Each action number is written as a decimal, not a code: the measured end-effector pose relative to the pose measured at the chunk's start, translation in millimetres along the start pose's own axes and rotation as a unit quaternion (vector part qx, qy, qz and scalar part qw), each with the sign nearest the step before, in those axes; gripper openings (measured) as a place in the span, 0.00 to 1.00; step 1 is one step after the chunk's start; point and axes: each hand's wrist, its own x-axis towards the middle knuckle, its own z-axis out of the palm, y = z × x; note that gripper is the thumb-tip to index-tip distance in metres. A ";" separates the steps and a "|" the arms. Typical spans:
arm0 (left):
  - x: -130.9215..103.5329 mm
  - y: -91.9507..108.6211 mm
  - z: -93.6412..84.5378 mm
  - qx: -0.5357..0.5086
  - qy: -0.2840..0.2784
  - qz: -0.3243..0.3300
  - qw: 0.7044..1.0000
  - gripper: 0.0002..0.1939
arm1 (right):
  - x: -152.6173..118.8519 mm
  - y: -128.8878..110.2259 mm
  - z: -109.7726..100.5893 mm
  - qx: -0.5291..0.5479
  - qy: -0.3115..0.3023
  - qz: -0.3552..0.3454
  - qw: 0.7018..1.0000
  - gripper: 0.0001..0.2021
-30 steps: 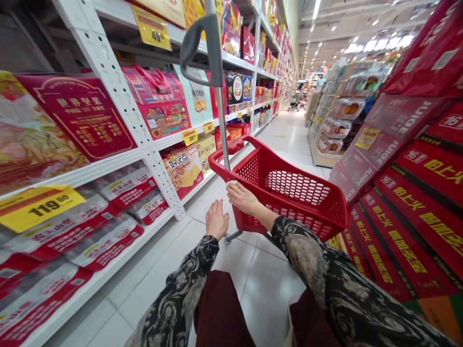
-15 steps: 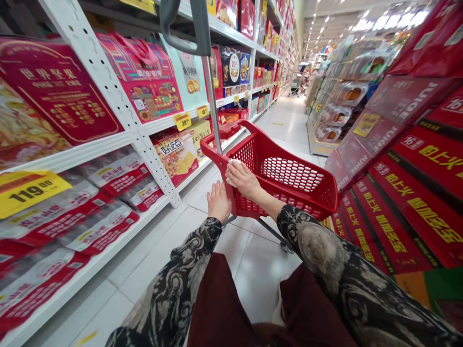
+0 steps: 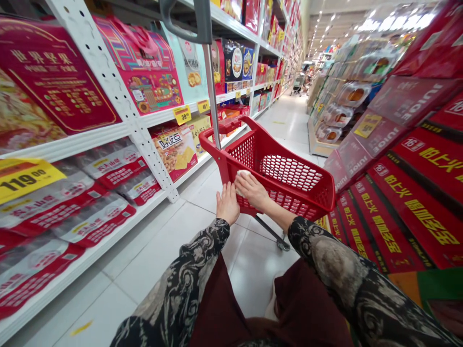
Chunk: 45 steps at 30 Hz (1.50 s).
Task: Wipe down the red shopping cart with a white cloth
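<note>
A red plastic basket cart [image 3: 296, 173] with perforated sides stands in front of me, its metal pole and grey handle [image 3: 204, 29] rising at its left end. My right hand [image 3: 252, 192] presses a white cloth [image 3: 243, 174] against the outside of the basket's near side, fingers bent over it. Close beside it, my left hand [image 3: 227, 204] lies with outstretched fingers against the near left corner of the basket and holds nothing. Part of the cloth is hidden under the right fingers.
White shelves [image 3: 108, 137] with boxed goods and bottle packs line the left. Stacked red cartons [image 3: 412, 193] rise close on the right. A display stand [image 3: 325, 140] and a distant trolley [image 3: 298, 84] are further down the tiled aisle.
My right hand has moved down and slightly right with the cloth, away from the basket's upper rim. My left hand has shifted right and slightly down, nearer to it.
</note>
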 end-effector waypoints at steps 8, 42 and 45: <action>-3.4 9.7 2.6 0.031 -0.011 0.030 0.999 0.34 | -14.4 13.5 10.5 -0.046 -0.015 -0.015 0.999 0.17; -22.5 97.7 45.3 0.098 -0.052 0.160 0.981 0.33 | -142.8 27.8 -25.4 -0.055 0.036 0.111 0.992 0.19; -28.2 110.0 49.0 0.100 -0.058 0.189 0.975 0.33 | -156.9 26.2 -17.5 -0.052 0.006 0.098 0.994 0.18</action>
